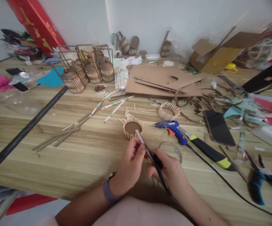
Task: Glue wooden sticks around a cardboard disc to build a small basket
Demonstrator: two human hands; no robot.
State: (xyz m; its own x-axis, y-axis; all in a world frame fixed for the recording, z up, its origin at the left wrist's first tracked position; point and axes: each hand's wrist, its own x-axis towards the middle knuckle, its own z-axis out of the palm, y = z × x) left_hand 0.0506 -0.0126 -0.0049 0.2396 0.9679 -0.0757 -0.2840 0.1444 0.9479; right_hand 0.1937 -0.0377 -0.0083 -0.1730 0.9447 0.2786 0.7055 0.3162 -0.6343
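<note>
My right hand (171, 171) is closed round the black handle of a craft knife (160, 175), its thin pale blade pointing up and to the left. Close beside the blade, my left hand (130, 164) is closed in a pinch; what lies between its thumb and fingers is hidden. Just beyond the blade tip stands a small round stick-walled base (133, 127) with a dark brown floor. Loose short sticks (129, 115) lie behind it. A second stick ring (168, 111) sits farther back to the right, near a blue glue gun (173, 128).
To the right lie a yellow-black utility knife (211, 153), a phone (219, 127), pliers (259, 179) and a black cord. A clear ring (179, 153) rests by my right hand. Brown strips (58, 135) lie left; miniature lidded baskets (73, 81) and cardboard (145, 75) stand behind.
</note>
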